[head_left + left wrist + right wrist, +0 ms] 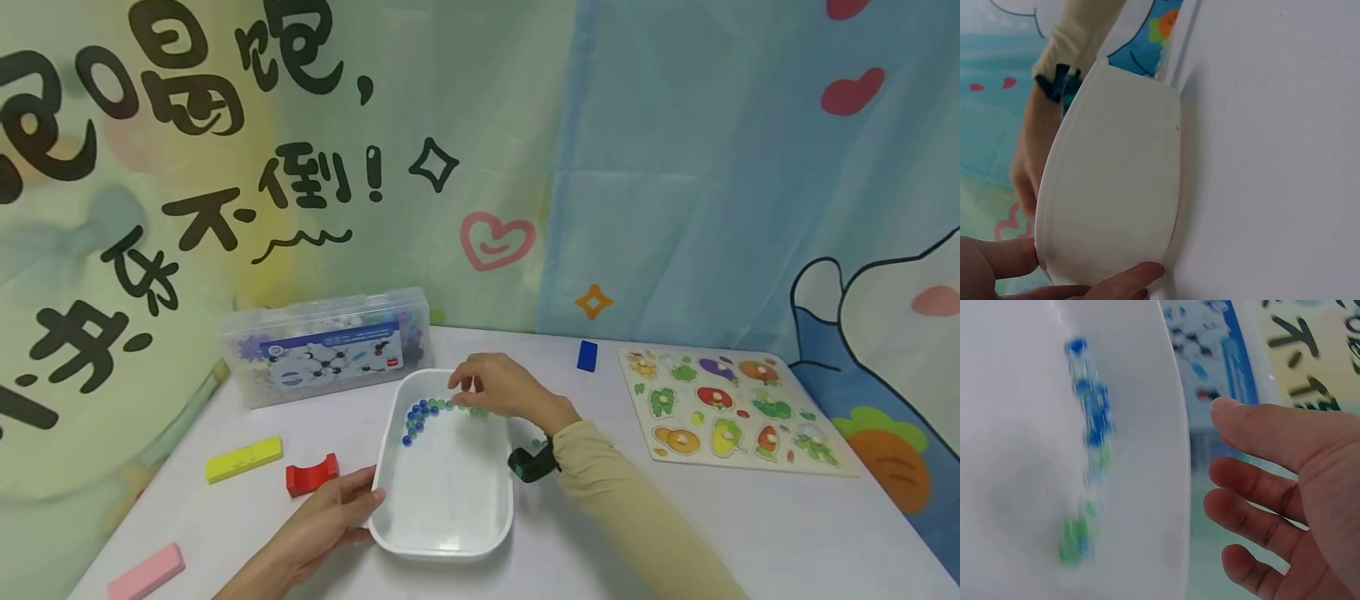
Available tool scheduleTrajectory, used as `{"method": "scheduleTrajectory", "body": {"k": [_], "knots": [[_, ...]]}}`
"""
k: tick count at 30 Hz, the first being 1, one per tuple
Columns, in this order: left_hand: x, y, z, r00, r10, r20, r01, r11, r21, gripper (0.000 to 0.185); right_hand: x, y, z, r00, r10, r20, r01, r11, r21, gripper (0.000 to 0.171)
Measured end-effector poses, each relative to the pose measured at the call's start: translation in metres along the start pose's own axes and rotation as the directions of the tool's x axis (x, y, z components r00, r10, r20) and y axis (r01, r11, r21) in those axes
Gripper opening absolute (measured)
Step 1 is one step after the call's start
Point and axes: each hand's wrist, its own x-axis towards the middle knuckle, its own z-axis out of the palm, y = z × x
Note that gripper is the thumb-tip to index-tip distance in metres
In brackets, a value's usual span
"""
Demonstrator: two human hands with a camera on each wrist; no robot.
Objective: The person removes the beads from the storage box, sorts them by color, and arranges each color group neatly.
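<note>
1. Left hand (322, 517) grips the white tray (446, 512) by its left side, near the clear box (330, 350).
2. Blue and green beads (422, 412) curve along its far end.
3. Right hand (498, 385) hovers there, fingers loosely parted, seemingly holding nothing.

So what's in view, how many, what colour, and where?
Tray: one, white, table's centre
Beads: many, blue and green, mostly tray's far end
Box: one, clear, blue label, back left
Flat block: one, yellow, left
Arched block: one, red, left of tray
Corner block: one, pink, front left
Small block: one, blue, back right
Picture board: one, cream, printed pictures, right
Table: one, white, underneath
Backdrop: one, green and blue, behind table
Wrist strap: one, dark, at tray's right edge
Sleeve: one, beige, lower right
Left hand: one, bare, holding tray's left edge
Right hand: one, bare, at tray's far end
</note>
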Motion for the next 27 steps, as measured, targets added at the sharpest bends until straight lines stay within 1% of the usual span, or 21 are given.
{"method": "scheduleTrajectory", "body": {"k": [5, 8, 10, 13, 17, 21, 24, 27], "knots": [[0.001, 0.000, -0.001, 1.000, 0.005, 0.013, -0.005, 1.000, -0.006, 0.071, 0.031, -0.019, 0.024, 0.995, 0.002, 0.098, -0.004, 1.000, 0.023, 0.018], [0.000, 0.000, -0.001, 1.000, 0.010, 0.023, -0.010, 1.000, -0.009, 0.071, 0.043, -0.023, 0.037, 0.991, -0.002, 0.132, 0.002, 1.000, -0.003, 0.015], [0.000, 0.000, -0.001, 0.999, 0.017, 0.033, -0.016, 1.000, -0.013, 0.072, 0.048, -0.024, 0.044, 0.989, 0.013, 0.149, -0.008, 0.999, -0.034, 0.013], [0.000, 0.000, -0.002, 0.998, 0.029, 0.050, -0.028, 0.999, -0.017, 0.072, 0.052, -0.025, 0.053, 0.983, 0.053, 0.176, -0.040, 0.996, -0.075, 0.011], [-0.001, 0.000, -0.004, 0.995, 0.046, 0.085, -0.044, 0.999, -0.030, 0.071, 0.055, -0.023, 0.063, 0.974, 0.090, 0.209, -0.067, 0.992, -0.111, 0.014], [-0.001, -0.001, -0.005, 0.990, 0.070, 0.122, -0.064, 0.997, -0.053, 0.071, 0.056, -0.022, 0.069, 0.973, 0.101, 0.207, -0.076, 0.989, -0.125, 0.015], [-0.001, -0.001, -0.006, 0.989, 0.075, 0.129, -0.068, 0.996, -0.057, 0.071, 0.056, -0.022, 0.070, 0.976, 0.095, 0.198, -0.068, 0.988, -0.140, 0.013], [-0.001, -0.001, -0.006, 0.991, 0.068, 0.115, -0.063, 0.997, -0.048, 0.072, 0.055, -0.023, 0.070, 0.977, 0.087, 0.196, -0.058, 0.987, -0.153, 0.011]]}}
